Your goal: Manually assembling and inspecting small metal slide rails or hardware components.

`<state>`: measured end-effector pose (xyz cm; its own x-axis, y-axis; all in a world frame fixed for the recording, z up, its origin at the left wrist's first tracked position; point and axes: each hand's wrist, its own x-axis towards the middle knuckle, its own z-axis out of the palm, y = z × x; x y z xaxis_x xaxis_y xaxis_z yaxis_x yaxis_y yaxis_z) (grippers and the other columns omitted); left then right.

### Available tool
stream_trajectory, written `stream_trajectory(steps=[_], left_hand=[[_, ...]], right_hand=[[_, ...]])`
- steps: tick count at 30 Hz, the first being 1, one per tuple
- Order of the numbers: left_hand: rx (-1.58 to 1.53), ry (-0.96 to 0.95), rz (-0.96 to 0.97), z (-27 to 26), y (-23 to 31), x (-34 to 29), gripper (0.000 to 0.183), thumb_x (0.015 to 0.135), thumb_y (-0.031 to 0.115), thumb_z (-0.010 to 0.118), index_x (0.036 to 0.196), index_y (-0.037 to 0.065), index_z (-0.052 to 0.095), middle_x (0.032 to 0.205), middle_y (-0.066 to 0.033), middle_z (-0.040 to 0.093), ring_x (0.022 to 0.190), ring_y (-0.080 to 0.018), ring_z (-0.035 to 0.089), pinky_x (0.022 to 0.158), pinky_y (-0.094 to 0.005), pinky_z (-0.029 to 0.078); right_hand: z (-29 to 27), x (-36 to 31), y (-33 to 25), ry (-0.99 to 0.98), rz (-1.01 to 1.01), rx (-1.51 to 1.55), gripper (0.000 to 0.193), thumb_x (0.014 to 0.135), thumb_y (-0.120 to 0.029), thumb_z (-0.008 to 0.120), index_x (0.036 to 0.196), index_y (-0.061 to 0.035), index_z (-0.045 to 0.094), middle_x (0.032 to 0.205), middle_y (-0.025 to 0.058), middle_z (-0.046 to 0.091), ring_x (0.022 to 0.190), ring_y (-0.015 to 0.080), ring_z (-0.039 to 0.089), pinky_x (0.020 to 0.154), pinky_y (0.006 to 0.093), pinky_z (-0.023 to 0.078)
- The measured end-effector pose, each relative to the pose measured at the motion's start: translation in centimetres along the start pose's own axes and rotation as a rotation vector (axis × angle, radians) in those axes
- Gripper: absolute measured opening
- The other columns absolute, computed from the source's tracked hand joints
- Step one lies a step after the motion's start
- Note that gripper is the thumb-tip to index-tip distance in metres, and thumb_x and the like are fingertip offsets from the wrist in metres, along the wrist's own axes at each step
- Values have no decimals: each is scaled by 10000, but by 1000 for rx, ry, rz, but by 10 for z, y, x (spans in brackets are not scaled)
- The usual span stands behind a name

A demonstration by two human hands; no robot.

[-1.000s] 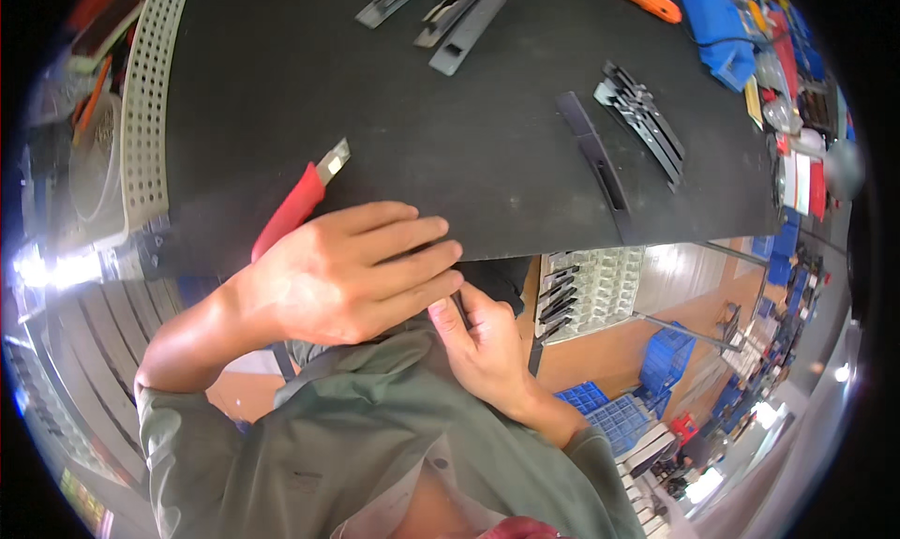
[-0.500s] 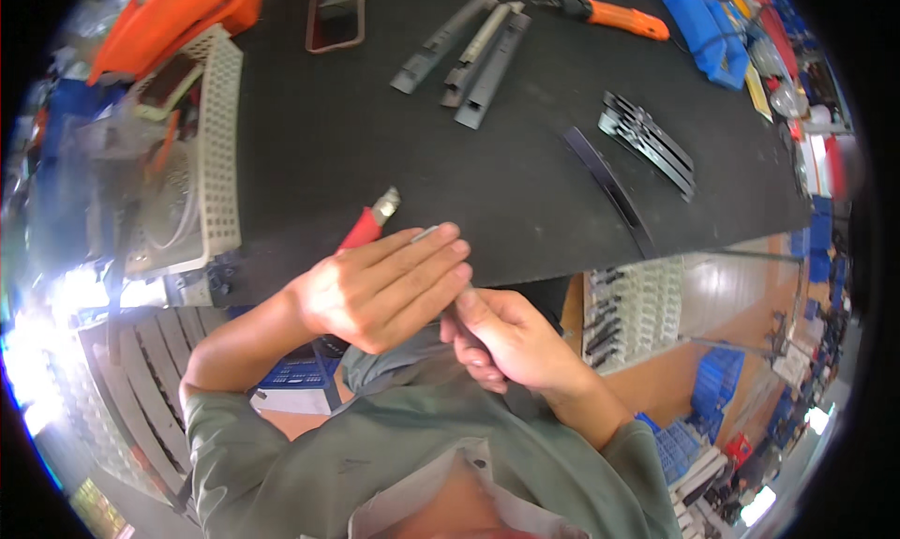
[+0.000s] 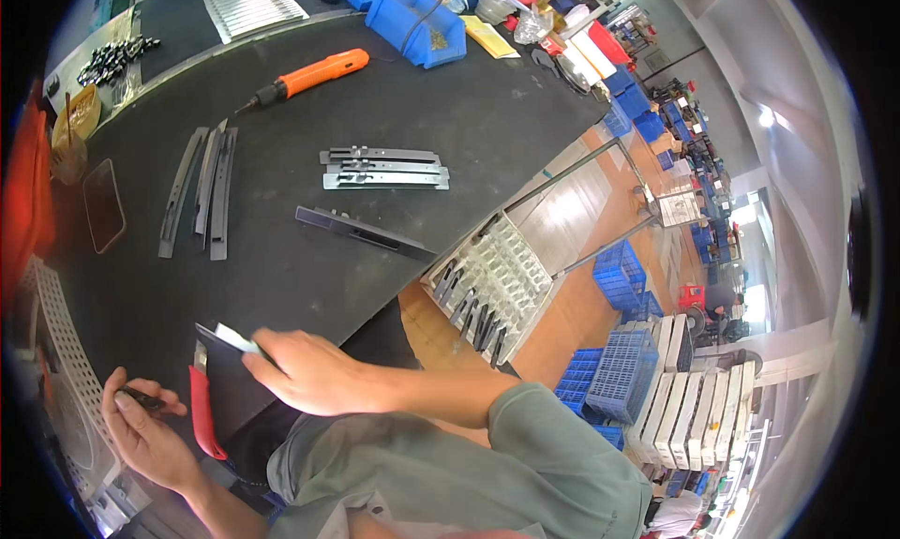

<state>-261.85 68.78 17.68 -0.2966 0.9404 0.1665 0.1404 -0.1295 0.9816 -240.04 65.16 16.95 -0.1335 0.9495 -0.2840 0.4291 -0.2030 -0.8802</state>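
Note:
My left hand (image 3: 150, 436) is at the lower left beside the white basket, its fingers curled round a small dark piece (image 3: 142, 398) whose kind I cannot make out. To its right, my right hand (image 3: 309, 370) pinches a narrow flat strip (image 3: 231, 338) with a white face and a dark edge; the fingers hide its near end. Between the hands, at the table's near edge, lies a red-handled knife (image 3: 202, 412) with a metal blade pointing away from me. Its blade tip is close to the strip.
Metal rails (image 3: 219, 202) lie left of centre, more rails (image 3: 384, 169) at centre, with a dark rail (image 3: 361, 232) nearer. Behind are an orange power screwdriver (image 3: 323, 72) and blue bin (image 3: 412, 33). A phone (image 3: 103, 206) and white perforated basket (image 3: 61, 333) are left; a slotted rack (image 3: 502, 291) stands right.
The view has swung to the right. My hands, close together before, are now apart: the left holds a small dark piece, the right a white-faced strip. The knife remains on the table.

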Motion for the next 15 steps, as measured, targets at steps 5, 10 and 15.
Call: stream_trajectory(steps=[5,10,15], left_hand=[[66,-32,-359,-14,-10,-14,329,1108,268,506,1322,39,605,773,26,542,548,-19,430,452,-171,310],[-642,-21,-618,-3,1,-17,249,1102,254,521,1216,48,604,867,-6,560,697,-82,514,578,-235,427],[-869,-31,-662,-20,-2,-16,250,1119,281,462,1155,75,600,1028,-117,689,836,-226,664,723,-362,545]], right_hand=[[-4,47,-19,230,-182,-419,261,957,-232,646,1028,9,574,950,259,647,855,476,663,743,562,542],[-8,60,-28,303,-235,-866,284,929,-269,705,1045,-33,600,969,157,644,900,344,686,671,487,585],[17,82,-29,292,-361,-974,326,902,-232,754,1111,-50,582,1029,127,618,955,324,670,698,456,606]])
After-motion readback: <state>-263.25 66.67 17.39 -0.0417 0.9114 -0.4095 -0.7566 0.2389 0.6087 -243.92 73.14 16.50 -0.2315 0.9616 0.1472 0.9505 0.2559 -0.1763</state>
